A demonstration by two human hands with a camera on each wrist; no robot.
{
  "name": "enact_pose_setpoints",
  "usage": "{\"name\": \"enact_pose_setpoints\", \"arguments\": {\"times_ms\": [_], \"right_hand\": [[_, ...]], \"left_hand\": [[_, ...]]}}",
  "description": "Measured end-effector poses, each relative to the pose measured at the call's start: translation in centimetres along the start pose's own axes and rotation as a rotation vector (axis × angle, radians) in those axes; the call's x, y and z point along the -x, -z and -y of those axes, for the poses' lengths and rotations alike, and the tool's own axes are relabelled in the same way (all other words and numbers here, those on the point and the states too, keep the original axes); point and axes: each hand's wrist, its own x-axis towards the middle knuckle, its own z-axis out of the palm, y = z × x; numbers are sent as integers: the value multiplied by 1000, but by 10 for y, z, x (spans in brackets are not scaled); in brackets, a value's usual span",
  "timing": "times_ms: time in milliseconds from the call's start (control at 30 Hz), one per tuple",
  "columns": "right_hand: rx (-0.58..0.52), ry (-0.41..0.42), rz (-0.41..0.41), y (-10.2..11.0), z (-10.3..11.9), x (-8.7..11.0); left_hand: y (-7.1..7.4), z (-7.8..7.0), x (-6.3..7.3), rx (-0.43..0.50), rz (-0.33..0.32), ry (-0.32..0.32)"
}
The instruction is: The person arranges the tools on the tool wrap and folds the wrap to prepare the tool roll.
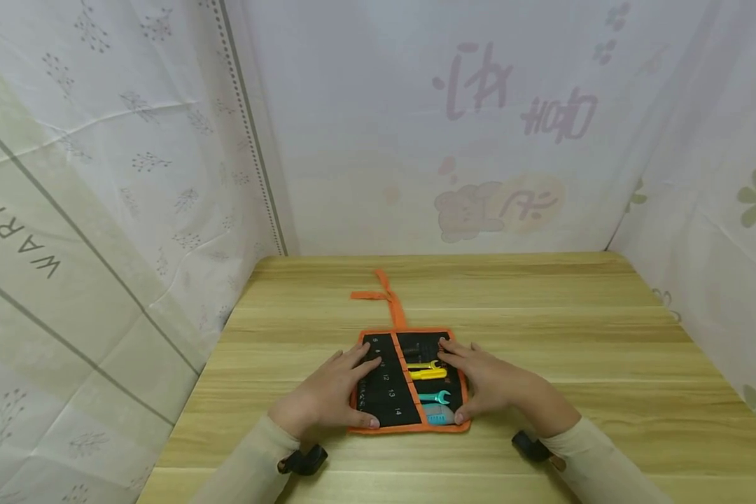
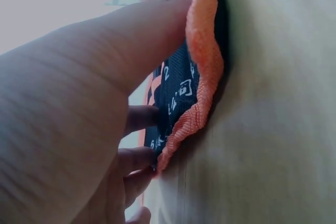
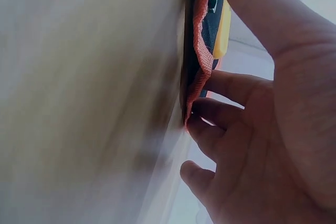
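A black tool pouch with orange trim lies spread flat on the table, its left panel printed with white numbers. Tools show in its right half: a yellow wrench, a yellow handle, a teal wrench and a blue-and-grey handle. My left hand rests on the pouch's left edge, fingers spread and thumb at the near corner. On the opposite edge, my right hand touches the trim with extended fingers. In the right wrist view the orange trim runs beneath the fingertips.
An orange tie strap stretches from the pouch's far edge, its ends forked. The wooden table is bounded by printed fabric curtains behind and on both sides. Each wrist wears a small black device.
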Motion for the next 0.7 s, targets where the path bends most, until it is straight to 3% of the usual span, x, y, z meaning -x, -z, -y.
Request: {"name": "enact_pose_setpoints", "arguments": {"times_ms": [333, 700], "right_hand": [[32, 0, -11, 9, -17, -6], [30, 16, -28, 15, -27, -14]], "left_hand": [[2, 4, -23, -19, 14, 36], [5, 11, -36, 12, 15, 39]]}}
